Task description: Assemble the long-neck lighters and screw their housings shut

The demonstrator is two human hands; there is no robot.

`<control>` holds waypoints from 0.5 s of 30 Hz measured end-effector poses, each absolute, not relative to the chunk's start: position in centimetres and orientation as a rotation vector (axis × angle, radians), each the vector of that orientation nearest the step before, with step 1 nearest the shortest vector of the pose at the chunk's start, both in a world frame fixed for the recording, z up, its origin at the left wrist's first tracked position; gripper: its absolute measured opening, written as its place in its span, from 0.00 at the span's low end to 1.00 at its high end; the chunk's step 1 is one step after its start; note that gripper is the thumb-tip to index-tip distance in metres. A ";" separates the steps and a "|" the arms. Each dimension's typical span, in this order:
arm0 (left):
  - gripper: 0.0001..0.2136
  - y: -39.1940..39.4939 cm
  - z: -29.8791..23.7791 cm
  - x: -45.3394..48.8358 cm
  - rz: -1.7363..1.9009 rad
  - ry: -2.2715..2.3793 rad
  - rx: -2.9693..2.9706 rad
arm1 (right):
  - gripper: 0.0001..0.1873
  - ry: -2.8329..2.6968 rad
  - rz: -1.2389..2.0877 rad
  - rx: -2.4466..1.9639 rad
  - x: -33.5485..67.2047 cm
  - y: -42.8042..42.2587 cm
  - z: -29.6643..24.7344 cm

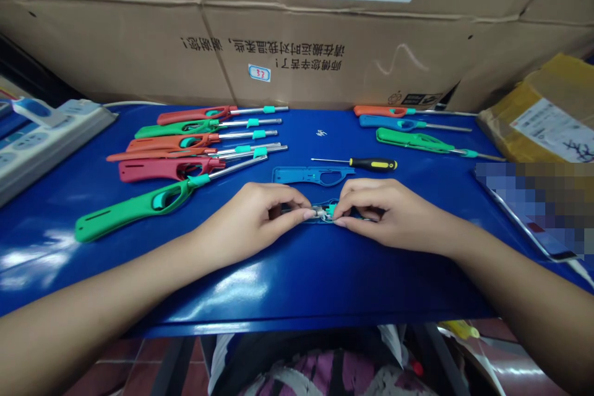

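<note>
An opened blue lighter half [320, 221] lies on the blue tabletop, with pale and teal inner parts showing in it. From its left side, my left hand [273, 213] pinches the pale inner part [319, 212] between thumb and index finger. My right hand [378, 210] grips the teal trigger [331, 210] at the other side with thumb and fingertips. Just beyond my hands lies the other blue casing half [301, 175], hollow side up. A screwdriver [371, 164] with a yellow and black handle rests behind it. My fingers cover much of the opened lighter.
Several red, orange and green lighters [134, 210] lie in a group at left. Three more lighters [413, 139] lie at back right. A power strip [28, 148] is on the left; a phone [529, 223] and taped package [547, 111] are on the right. A large cardboard box [153, 68] stands behind.
</note>
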State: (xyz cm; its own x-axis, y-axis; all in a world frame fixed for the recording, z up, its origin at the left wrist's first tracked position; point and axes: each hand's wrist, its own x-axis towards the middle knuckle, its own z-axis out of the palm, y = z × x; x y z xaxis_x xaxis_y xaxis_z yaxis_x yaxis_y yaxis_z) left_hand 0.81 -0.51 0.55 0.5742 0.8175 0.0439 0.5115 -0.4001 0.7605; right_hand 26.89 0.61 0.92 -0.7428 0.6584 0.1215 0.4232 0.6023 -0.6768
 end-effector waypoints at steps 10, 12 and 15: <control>0.10 -0.9 1.3 0.9 0.573 1.078 2.036 | 0.05 -2.452 0.848 -0.866 26.9 0.7 0.7; 0.10 -0.9 1.3 1.0 0.555 1.088 2.015 | 0.05 -2.431 0.852 -0.881 26.8 0.7 0.7; 0.12 -0.8 1.0 1.1 0.541 1.113 1.953 | 0.05 -2.395 0.851 -0.936 26.7 0.7 0.8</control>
